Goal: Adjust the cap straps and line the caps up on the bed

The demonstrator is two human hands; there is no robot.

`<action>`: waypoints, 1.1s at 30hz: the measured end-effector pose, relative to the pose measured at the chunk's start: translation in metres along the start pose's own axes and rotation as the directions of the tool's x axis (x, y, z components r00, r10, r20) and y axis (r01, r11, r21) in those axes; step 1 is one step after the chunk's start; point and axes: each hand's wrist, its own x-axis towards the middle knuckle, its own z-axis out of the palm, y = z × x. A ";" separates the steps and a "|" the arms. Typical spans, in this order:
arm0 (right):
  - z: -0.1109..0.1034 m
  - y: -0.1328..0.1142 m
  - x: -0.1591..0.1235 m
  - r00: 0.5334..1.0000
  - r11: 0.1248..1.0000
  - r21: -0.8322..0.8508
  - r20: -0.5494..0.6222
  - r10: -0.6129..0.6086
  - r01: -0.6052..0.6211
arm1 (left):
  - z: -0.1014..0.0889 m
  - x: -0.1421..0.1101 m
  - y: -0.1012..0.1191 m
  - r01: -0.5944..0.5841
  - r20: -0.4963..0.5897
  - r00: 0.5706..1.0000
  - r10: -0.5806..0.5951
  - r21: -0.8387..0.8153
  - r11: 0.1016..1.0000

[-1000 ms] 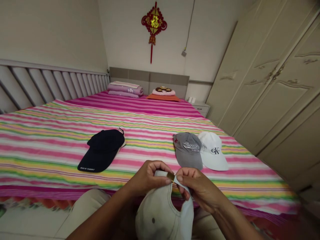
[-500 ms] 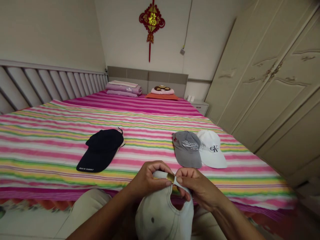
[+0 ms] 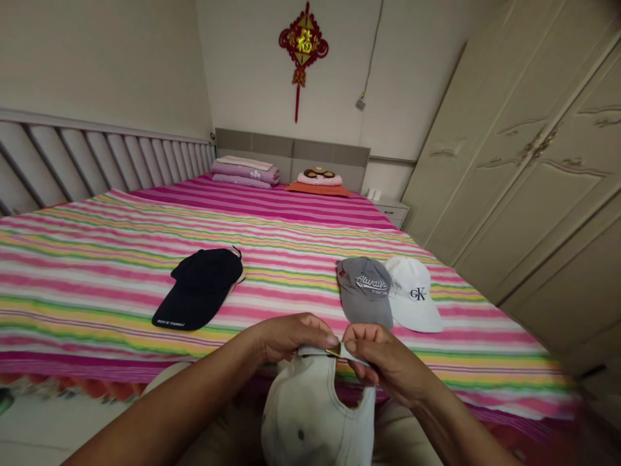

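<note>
A pale, off-white baseball cap hangs in front of me with its back opening and strap toward the bed. My left hand pinches the strap at its brass-coloured buckle, thumb on top. On the other side of the buckle, my right hand grips the strap between thumb and fingers. Beyond my hands, a grey cap with white lettering partly overlaps a white cap on the bed. A dark navy cap lies farther left, its brim pointing toward me.
The bed has a striped sheet. Folded purple bedding and an orange-and-pink stack sit near the headboard. A railing runs along the left, a wardrobe along the right, with a small nightstand beside the bed.
My left hand has turned and its thumb has moved over the buckle, which now shows more edge-on. My right hand keeps its hold on the strap. The view has shifted slightly.
</note>
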 end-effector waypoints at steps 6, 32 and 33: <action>0.004 0.001 0.000 1.000 0.999 0.035 0.014 0.003 -0.004 | 0.004 -0.003 -0.009 -0.070 -0.075 0.995 0.061 -0.121 0.990; -0.016 0.008 0.013 0.994 0.998 0.044 0.104 -0.043 0.038 | -0.012 -0.006 -0.004 -0.224 -0.096 0.975 0.203 -0.354 0.908; -0.017 0.005 0.013 0.994 0.997 0.052 0.084 -0.064 0.060 | -0.013 -0.006 -0.003 -0.231 -0.083 0.973 0.216 -0.370 0.900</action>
